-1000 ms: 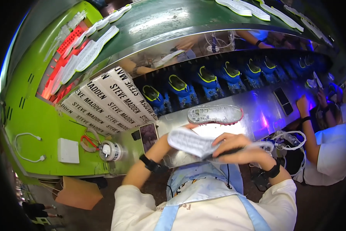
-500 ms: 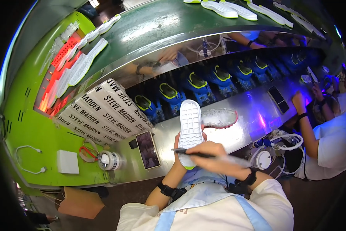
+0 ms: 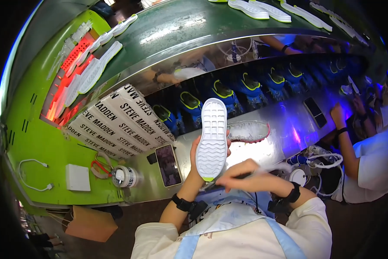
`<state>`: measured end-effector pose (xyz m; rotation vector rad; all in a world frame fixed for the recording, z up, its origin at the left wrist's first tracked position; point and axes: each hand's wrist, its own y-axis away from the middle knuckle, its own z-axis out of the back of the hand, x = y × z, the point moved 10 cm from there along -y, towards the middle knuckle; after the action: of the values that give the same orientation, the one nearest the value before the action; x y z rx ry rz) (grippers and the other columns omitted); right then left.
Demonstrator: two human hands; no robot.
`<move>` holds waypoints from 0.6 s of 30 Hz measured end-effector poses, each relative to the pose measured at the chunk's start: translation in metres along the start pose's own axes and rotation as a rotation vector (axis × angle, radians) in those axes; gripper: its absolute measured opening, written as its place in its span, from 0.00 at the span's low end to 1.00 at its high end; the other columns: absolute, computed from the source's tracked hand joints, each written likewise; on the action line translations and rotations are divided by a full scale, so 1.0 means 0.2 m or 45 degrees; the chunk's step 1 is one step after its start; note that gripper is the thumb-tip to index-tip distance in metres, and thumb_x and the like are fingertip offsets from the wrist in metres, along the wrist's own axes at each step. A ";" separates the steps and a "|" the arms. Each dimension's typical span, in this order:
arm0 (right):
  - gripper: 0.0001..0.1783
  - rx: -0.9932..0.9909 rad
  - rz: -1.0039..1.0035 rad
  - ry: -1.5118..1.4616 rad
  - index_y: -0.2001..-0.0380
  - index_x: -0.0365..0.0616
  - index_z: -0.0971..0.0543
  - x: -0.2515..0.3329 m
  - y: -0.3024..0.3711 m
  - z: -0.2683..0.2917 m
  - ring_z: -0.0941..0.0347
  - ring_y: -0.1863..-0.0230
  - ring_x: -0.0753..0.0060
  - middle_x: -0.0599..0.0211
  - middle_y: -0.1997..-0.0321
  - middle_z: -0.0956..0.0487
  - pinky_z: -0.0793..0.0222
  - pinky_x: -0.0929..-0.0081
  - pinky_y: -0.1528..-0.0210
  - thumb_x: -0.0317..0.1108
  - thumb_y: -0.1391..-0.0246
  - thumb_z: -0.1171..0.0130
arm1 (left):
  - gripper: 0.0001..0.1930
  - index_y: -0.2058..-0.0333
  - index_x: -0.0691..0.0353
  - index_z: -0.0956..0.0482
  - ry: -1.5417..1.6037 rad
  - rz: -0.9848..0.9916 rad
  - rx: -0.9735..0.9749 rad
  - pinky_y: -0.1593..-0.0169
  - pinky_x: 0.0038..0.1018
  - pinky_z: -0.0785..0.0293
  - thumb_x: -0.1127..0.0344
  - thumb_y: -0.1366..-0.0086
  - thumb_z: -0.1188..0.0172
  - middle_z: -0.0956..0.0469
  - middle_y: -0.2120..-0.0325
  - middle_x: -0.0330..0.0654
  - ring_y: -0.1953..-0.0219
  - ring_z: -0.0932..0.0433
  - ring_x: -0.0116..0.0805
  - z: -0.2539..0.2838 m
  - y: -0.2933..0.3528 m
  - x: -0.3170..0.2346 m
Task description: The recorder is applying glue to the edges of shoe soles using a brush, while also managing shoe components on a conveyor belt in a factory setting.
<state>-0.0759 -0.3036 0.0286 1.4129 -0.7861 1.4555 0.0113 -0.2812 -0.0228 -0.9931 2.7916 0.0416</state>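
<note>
A white shoe sole (image 3: 213, 140), with a grid at its upper part, wavy ridges below and a lime-green heel tip, stands almost upright in front of me. My left hand (image 3: 195, 157) is closed around it from behind, fingers showing at both edges. Below and right of the heel, my right hand (image 3: 250, 178) is closed on a slim tool with a dark handle and a pale, blurred far end (image 3: 282, 167). Whether the tool touches the sole I cannot tell. Behind the sole lies a grey shoe-shaped piece (image 3: 248, 131) with a red edge.
Blue shoes (image 3: 222, 90) with yellow-green collars stand in a row behind the metal counter (image 3: 289, 118). White soles (image 3: 98, 67) lie on the green belt (image 3: 159, 32). To my left are a printed box (image 3: 120, 121), phone (image 3: 168, 165) and white pot (image 3: 125, 177). A co-worker's hand (image 3: 337, 113) is at right.
The sole has been lifted slightly, away from me. My right hand has moved right, and the dark tool no longer crosses the front of the sole's heel.
</note>
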 end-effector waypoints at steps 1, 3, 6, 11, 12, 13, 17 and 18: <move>0.09 -0.125 0.005 -0.112 0.65 0.38 0.20 0.00 0.01 0.05 0.25 0.70 0.81 0.67 0.73 0.20 0.29 0.80 0.64 0.31 0.47 0.42 | 0.33 0.41 0.68 0.42 0.047 0.108 0.030 0.57 0.41 0.25 0.49 0.38 0.58 0.33 0.49 0.57 0.56 0.27 0.50 -0.02 -0.01 0.03; 0.09 -0.145 0.332 0.001 0.64 0.39 0.20 0.15 0.04 0.07 0.24 0.71 0.80 0.65 0.74 0.20 0.29 0.81 0.65 0.32 0.46 0.44 | 0.33 0.41 0.69 0.42 0.093 0.217 0.071 0.56 0.42 0.25 0.49 0.38 0.58 0.33 0.48 0.59 0.55 0.27 0.51 -0.05 -0.02 0.05; 0.08 0.042 0.057 0.273 0.65 0.36 0.21 0.06 0.05 0.03 0.22 0.70 0.74 0.63 0.71 0.20 0.28 0.80 0.64 0.29 0.47 0.45 | 0.33 0.41 0.72 0.44 -0.123 0.301 0.084 0.53 0.45 0.26 0.52 0.37 0.60 0.34 0.48 0.62 0.55 0.26 0.55 -0.07 -0.03 0.07; 0.07 0.028 0.547 0.391 0.66 0.36 0.22 0.28 0.12 0.06 0.25 0.66 0.70 0.63 0.68 0.22 0.31 0.76 0.61 0.27 0.48 0.45 | 0.28 0.48 0.73 0.33 -0.356 0.494 0.021 0.52 0.35 0.25 0.53 0.37 0.58 0.26 0.55 0.59 0.55 0.23 0.49 -0.09 -0.06 0.14; 0.07 0.076 0.572 0.432 0.66 0.36 0.22 0.30 0.12 0.04 0.25 0.66 0.68 0.61 0.66 0.22 0.31 0.75 0.62 0.27 0.49 0.45 | 0.27 0.48 0.73 0.32 -0.346 0.641 -0.098 0.50 0.35 0.26 0.56 0.38 0.56 0.26 0.55 0.58 0.55 0.23 0.47 -0.05 -0.04 0.18; 0.07 0.105 0.546 0.444 0.66 0.36 0.22 0.29 0.12 0.03 0.25 0.66 0.68 0.61 0.66 0.22 0.31 0.75 0.62 0.27 0.49 0.45 | 0.25 0.49 0.72 0.31 -0.357 0.815 -0.287 0.49 0.35 0.27 0.58 0.39 0.54 0.26 0.55 0.58 0.56 0.23 0.45 0.02 0.00 0.23; 0.06 -0.171 0.684 0.286 0.68 0.37 0.21 0.38 0.15 0.16 0.25 0.69 0.66 0.62 0.71 0.22 0.30 0.75 0.64 0.27 0.50 0.44 | 0.19 0.56 0.69 0.25 -0.697 0.888 -0.280 0.60 0.26 0.23 0.60 0.41 0.46 0.21 0.63 0.49 0.66 0.20 0.36 0.00 -0.01 0.22; 0.06 -0.041 0.635 0.358 0.68 0.37 0.21 0.35 0.14 0.11 0.25 0.68 0.67 0.62 0.69 0.22 0.30 0.75 0.64 0.27 0.49 0.44 | 0.18 0.58 0.68 0.24 -0.746 0.965 -0.377 0.64 0.24 0.23 0.60 0.42 0.44 0.20 0.65 0.46 0.69 0.20 0.34 0.02 0.02 0.23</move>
<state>-0.0875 -0.3206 0.1052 0.9916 -1.0175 1.9583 -0.0247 -0.3068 -0.0348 0.1054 2.4481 0.7242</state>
